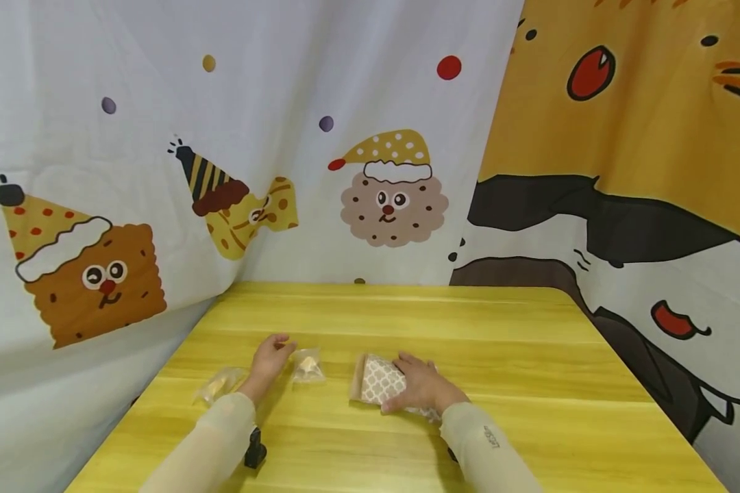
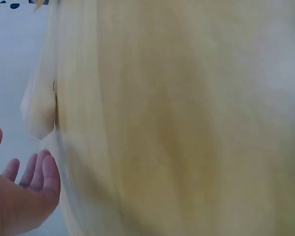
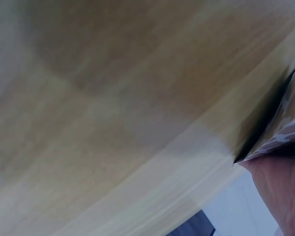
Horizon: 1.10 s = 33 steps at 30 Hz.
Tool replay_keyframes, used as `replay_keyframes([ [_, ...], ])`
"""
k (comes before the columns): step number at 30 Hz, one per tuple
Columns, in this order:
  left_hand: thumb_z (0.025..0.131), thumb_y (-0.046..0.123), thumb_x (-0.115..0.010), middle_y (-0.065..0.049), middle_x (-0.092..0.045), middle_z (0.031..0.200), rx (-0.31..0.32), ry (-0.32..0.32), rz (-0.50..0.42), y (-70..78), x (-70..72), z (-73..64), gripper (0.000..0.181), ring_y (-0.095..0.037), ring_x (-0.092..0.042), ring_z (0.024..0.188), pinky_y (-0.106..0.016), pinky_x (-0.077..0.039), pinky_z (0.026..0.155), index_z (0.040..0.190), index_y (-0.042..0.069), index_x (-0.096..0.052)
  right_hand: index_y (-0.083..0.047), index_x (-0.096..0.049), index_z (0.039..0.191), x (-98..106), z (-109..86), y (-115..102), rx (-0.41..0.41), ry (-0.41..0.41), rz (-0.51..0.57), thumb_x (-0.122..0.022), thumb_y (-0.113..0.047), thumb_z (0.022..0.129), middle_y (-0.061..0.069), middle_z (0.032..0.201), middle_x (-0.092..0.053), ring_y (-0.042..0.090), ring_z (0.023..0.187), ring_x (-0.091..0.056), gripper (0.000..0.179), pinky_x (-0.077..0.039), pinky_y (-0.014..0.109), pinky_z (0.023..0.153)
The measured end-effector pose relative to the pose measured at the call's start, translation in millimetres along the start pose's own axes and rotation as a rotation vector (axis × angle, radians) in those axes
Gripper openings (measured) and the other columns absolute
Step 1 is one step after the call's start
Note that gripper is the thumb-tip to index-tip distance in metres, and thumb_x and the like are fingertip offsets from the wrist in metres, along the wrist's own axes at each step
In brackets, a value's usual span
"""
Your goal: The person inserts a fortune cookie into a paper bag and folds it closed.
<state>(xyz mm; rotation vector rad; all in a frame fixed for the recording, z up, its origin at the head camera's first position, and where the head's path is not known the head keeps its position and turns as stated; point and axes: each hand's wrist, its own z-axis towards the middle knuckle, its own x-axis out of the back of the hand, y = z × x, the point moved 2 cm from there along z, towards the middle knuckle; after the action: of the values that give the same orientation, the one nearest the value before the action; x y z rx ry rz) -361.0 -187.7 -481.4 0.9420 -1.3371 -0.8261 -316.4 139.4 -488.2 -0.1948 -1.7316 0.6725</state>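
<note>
My right hand (image 1: 422,385) grips a package (image 1: 382,381) with a white-and-beige lattice pattern and a plain tan left side. The thumb lies along its near edge, and the fingers reach across its top to the far side. In the right wrist view the patterned package (image 3: 285,125) shows at the right edge above the hand (image 3: 280,189). Just left of a small clear bag (image 1: 308,366) with a pale piece inside, my left hand (image 1: 271,364) holds nothing. Its fingers (image 2: 49,172) are loosely bent in the left wrist view.
A second clear bag (image 1: 220,385) with pale contents lies left of the left forearm. Everything rests on a yellow wood-grain table (image 1: 530,356). A printed cartoon curtain (image 1: 271,82) hangs behind and along the table's sides. A black device (image 1: 255,448) sits at the left wrist.
</note>
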Motion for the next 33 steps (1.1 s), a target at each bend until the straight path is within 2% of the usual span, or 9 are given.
replay_keyframes([
  [4,0.104,0.018,-0.052,-0.027,-0.053,0.127,-0.001,-0.057,-0.076,1.2,-3.2,2.4,0.048,-0.036,-0.058,0.109,-0.044,-0.051,0.088,0.143,-0.007,-0.041,-0.004,-0.04,0.151,-0.3,0.7,-3.4,-0.001,-0.012,-0.008,-0.086,-0.058,0.067,0.013,0.16,-0.026,0.037,0.146,-0.024,0.109,-0.01,0.059,0.117],
  [9,0.106,0.017,-0.048,-0.027,-0.051,0.133,-0.057,-0.131,-0.132,8.6,-6.0,4.6,0.045,-0.038,-0.053,0.119,-0.049,-0.046,0.099,0.145,-0.004,-0.041,-0.006,-0.039,0.152,-2.3,3.7,-5.9,0.011,-0.016,-0.02,-0.085,-0.061,0.067,0.012,0.161,-0.025,0.038,0.146,-0.023,0.111,-0.011,0.06,0.117],
  [14,0.103,0.021,-0.056,-0.025,-0.053,0.133,-0.125,-0.127,-0.017,12.6,-8.5,1.4,0.048,-0.039,-0.051,0.123,-0.053,-0.044,0.101,0.142,-0.004,-0.045,-0.007,-0.038,0.152,-0.2,6.0,-7.0,0.005,-0.015,-0.036,-0.084,-0.063,0.066,0.01,0.162,-0.024,0.037,0.147,-0.021,0.113,-0.011,0.059,0.117],
  [16,0.1,0.023,-0.061,-0.025,-0.052,0.135,-0.13,-0.125,0.03,11.5,-9.9,-2.2,0.052,-0.039,-0.049,0.124,-0.054,-0.043,0.101,0.142,-0.004,-0.046,-0.007,-0.038,0.152,2.2,5.8,-7.2,0.0,-0.013,-0.043,-0.084,-0.063,0.066,0.01,0.162,-0.024,0.037,0.147,-0.022,0.112,-0.01,0.059,0.117],
  [18,0.098,0.026,-0.065,-0.027,-0.049,0.137,-0.129,-0.135,0.069,8.7,-11.6,-6.9,0.059,-0.042,-0.046,0.127,-0.055,-0.042,0.102,0.143,-0.004,-0.043,-0.007,-0.038,0.152,4.7,5.3,-7.2,-0.001,-0.01,-0.051,-0.084,-0.062,0.067,0.011,0.161,-0.025,0.036,0.147,-0.022,0.112,-0.01,0.058,0.118],
  [22,0.093,0.027,-0.073,-0.031,-0.04,0.144,-0.112,-0.156,0.087,3.5,-15.5,-17.4,0.075,-0.046,-0.042,0.131,-0.058,-0.04,0.103,0.149,-0.003,-0.033,-0.005,-0.039,0.152,8.1,4.6,-5.4,0.001,-0.001,-0.056,-0.085,-0.061,0.067,0.012,0.161,-0.026,0.035,0.146,-0.023,0.111,-0.01,0.058,0.117],
  [27,0.085,0.025,-0.082,-0.032,-0.035,0.147,-0.138,-0.172,0.151,-0.5,-20.9,-26.3,0.093,-0.049,-0.04,0.131,-0.061,-0.038,0.104,0.152,-0.003,-0.025,-0.004,-0.038,0.152,7.5,4.8,-1.3,0.002,-0.005,-0.057,-0.084,-0.061,0.068,0.013,0.161,-0.026,0.034,0.146,-0.024,0.111,-0.009,0.057,0.118],
  [33,0.083,0.014,-0.081,-0.03,-0.039,0.143,-0.204,-0.173,0.296,-3.7,-23.3,-29.9,0.088,-0.047,-0.044,0.128,-0.059,-0.039,0.104,0.15,-0.006,-0.028,-0.005,-0.039,0.152,2.3,5.2,4.0,0.001,-0.009,-0.041,-0.085,-0.062,0.066,0.012,0.161,-0.026,0.033,0.147,-0.024,0.113,-0.007,0.056,0.118],
])
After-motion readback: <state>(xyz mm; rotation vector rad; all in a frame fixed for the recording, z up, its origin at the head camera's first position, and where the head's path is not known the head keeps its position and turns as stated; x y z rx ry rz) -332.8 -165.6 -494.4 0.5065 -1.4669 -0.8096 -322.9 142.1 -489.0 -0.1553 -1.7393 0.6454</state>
